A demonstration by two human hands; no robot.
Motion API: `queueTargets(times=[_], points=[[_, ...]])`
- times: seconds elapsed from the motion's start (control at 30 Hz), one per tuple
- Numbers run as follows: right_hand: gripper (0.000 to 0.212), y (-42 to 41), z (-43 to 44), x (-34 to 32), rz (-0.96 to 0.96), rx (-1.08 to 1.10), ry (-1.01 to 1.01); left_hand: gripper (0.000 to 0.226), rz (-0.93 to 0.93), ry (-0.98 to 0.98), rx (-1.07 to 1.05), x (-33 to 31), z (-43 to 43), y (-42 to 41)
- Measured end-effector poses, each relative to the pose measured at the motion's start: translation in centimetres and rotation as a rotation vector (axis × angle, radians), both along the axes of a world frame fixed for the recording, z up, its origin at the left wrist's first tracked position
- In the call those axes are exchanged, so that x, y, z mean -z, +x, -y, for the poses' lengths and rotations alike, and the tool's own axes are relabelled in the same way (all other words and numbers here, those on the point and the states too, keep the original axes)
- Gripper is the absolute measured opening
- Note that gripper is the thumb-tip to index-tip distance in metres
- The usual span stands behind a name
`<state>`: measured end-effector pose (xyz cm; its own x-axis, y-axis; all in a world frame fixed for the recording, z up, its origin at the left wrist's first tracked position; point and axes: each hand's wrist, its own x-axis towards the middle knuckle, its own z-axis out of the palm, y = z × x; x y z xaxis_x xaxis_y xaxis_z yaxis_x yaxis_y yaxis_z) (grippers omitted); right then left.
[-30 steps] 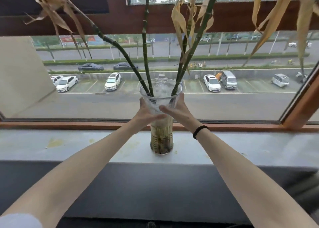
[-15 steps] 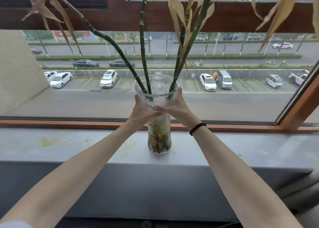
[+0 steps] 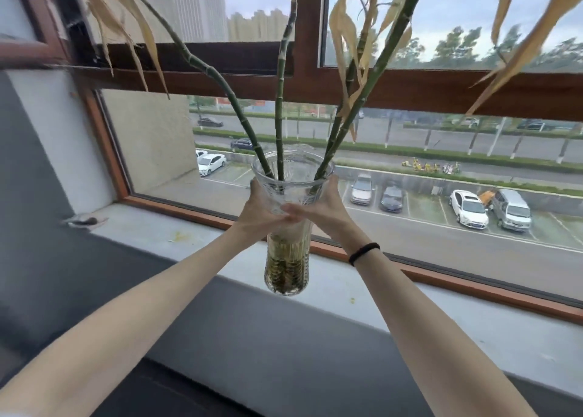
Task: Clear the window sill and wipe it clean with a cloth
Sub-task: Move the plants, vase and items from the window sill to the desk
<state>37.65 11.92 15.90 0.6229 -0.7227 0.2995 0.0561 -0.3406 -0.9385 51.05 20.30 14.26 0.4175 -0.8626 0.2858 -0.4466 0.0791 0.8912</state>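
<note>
Vase [image 3: 287,268] held over stained window sill [image 3: 473,322]

The left hand [image 3: 262,214] and right hand [image 3: 325,210] both wrap round the glass vase below its flared rim, fingertips meeting in front. Its base appears clear of the grey sill, near the front edge. Yellow stains [image 3: 178,236] mark the sill. A brown window frame [image 3: 410,91] runs behind it, with a dark wall [image 3: 252,353] below.

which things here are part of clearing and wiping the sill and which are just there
For the job: vase, gripped by left hand and right hand; stalks in it; window sill; yellow stains on it.
Just there: window frame; parked cars outside; wristband.
</note>
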Motion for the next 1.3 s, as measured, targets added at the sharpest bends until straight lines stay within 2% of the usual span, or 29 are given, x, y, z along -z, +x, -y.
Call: queueTargets(times=[0.17, 0.33, 0.37, 0.43, 0.5, 0.6, 0.67, 0.73, 0.87, 1.03, 1.17, 1.2, 1.27, 1.3], points=[[0.105, 0.5, -4.9, 0.3, 0.030, -0.209, 0.003, 0.090, -0.021, -0.022, -0.171, -0.1, -7.0, -1.2], [0.087, 1.8, -10.6, 0.3, 0.037, -0.359, 0.012, 0.132, -0.053, -0.033, -0.338, 0.3, -14.7, -1.8], [0.084, 2.1, -11.9, 0.3, 0.062, -0.397, 0.020, 0.135, -0.069, -0.038, -0.376, 0.3, -16.2, -1.9], [0.075, 3.1, -14.1, 0.5, 0.082, -0.475, 0.045, 0.120, -0.072, -0.060, -0.470, 0.1, -18.8, -2.5], [0.076, 3.9, -16.6, 0.6, 0.095, -0.546, 0.050, 0.102, -0.020, -0.047, -0.542, -0.5, -21.3, -3.2], [0.097, 5.6, -20.5, 0.4, 0.115, -0.637, 0.025, 0.088, -0.009, -0.014, -0.635, -0.3, -26.0, -2.4], [0.102, 6.9, -23.4, 0.2, 0.135, -0.716, 0.002, 0.076, -0.007, -0.031, -0.669, -0.3, -29.1, -1.7], [0.098, 8.1, -26.2, 0.1, 0.135, -0.761, -0.011, 0.081, -0.009, -0.049, -0.713, -0.2, -32.4, -0.7], [0.097, 12.1, -32.2, 0.5, 0.169, -0.839, -0.001, 0.106, 0.006, -0.053, -0.771, -0.3, -40.2, 1.4], [0.111, 17.6, -42.0, 0.6, 0.185, -0.944, -0.011, 0.101, -0.004, -0.038, -0.925, -0.6, -49.5, 4.3], [0.111, 21.7, -49.1, 0.9, 0.233, -1.029, -0.003, 0.130, 0.030, -0.002, -1.038, -0.6, -56.7, 7.0], [0.111, 22.5, -50.4, 0.9, 0.248, -1.045, 0.008, 0.124, 0.026, 0.002, -1.059, -1.1, -57.8, 7.1], [0.113, 24.1, -53.2, 0.7, 0.267, -1.082, 0.033, 0.098, 0.069, -0.028, -1.088, -1.7, -60.5, 8.1], [0.113, 24.7, -54.4, 0.5, 0.277, -1.100, 0.043, 0.101, 0.089, -0.041, -1.076, -2.0, -61.7, 8.7]])
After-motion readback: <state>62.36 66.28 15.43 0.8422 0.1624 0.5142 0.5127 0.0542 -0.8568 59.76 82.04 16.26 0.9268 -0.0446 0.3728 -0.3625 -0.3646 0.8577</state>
